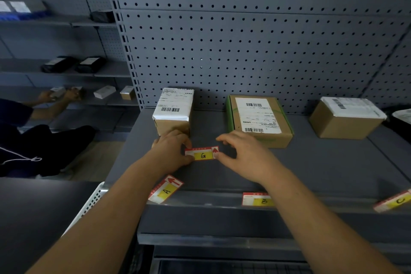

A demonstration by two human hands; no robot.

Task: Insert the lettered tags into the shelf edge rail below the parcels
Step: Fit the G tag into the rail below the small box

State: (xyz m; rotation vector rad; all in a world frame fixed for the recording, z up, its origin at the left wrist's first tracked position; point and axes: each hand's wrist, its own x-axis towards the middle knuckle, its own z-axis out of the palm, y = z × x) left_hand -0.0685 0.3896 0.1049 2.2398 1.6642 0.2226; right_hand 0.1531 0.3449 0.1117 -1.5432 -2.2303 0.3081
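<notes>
A red, white and yellow tag lettered G [202, 154] is held level above the grey shelf [311, 169]. My left hand [172, 149] pinches its left end and my right hand [242, 153] pinches its right end. Tag A [165, 189] lies tilted at the shelf's front left, over the edge rail [211, 203]. Tag B [258, 200] sits in the rail under my right forearm, partly hidden. Tag C [394, 201] leans at the rail's far right. Three parcels stand behind: a white-wrapped box [173, 110], a green-taped box [259, 118] and a brown box [347, 118].
A perforated grey back panel [244, 40] rises behind the parcels. A white mesh basket edge [93, 202] sits at the lower left. Another person [33, 131] crouches at the left shelves, handling small boxes. A lower shelf [222, 240] juts out beneath the rail.
</notes>
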